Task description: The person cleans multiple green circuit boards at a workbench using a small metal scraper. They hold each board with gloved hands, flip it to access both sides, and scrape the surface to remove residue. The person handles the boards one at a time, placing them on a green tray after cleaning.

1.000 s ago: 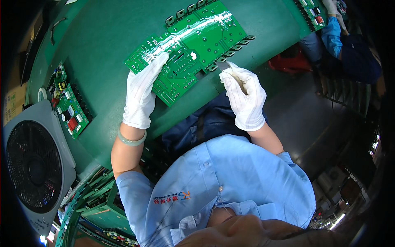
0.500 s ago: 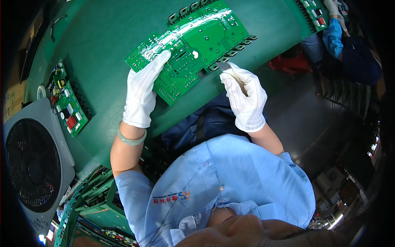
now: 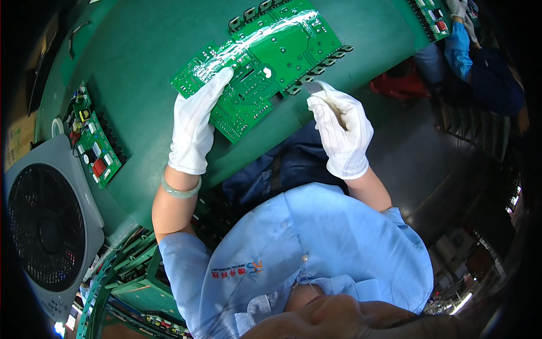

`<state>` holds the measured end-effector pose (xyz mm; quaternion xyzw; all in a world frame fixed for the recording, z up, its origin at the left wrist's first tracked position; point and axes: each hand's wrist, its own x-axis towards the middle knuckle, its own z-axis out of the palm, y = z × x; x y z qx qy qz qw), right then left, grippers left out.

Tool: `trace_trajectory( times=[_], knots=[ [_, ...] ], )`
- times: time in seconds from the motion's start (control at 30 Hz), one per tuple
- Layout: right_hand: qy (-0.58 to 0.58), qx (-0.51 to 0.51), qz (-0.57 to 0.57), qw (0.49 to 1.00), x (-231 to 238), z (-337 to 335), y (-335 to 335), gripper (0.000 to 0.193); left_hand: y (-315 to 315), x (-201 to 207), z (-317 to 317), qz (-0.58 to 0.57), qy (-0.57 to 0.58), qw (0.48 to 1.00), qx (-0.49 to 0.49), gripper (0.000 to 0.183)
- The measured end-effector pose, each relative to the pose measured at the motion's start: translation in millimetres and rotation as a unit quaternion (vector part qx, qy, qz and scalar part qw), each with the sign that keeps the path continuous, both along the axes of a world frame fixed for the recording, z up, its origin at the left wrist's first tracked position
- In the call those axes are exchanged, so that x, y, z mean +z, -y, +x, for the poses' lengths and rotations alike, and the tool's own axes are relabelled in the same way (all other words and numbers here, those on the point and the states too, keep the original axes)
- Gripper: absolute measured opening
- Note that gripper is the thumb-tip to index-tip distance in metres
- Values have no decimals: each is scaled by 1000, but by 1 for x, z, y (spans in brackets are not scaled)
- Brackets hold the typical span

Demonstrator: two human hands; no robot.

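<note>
A large green circuit board is tilted over the bench, solder side facing me, with black components along two of its edges. My gloved left hand grips its near left edge, thumb lying on the face and the other fingers hidden beneath. A small white spot shows near the board's middle. Just off the board's near right edge, my gloved right hand pinches a thin, flat grey piece, which looks like a blade or metal plate. Its far end points toward the black components; most of it is hidden in the fingers.
Another populated circuit board lies on the green bench at left, beside a grey fan. At far right, a co-worker's gloved hand is near a further board. A red stool stands beyond the bench edge.
My right hand has moved slightly right with the grey piece, away from the board's edge. The board has shifted very slightly; my left hand keeps its hold.
</note>
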<state>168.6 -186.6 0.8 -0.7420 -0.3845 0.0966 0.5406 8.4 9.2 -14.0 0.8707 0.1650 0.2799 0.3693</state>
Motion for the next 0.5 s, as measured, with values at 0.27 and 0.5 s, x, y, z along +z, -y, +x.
trace_trajectory(
  times=[0.27,0.5],
  knots=[
    [24,47,-16,998,-4,-3,-1,16,1,1,0,-56,13,998,3,33],
    [-28,67,-102,992,3,8,33,9,24,29,15,-295,-3,954,59,17]
  ],
)
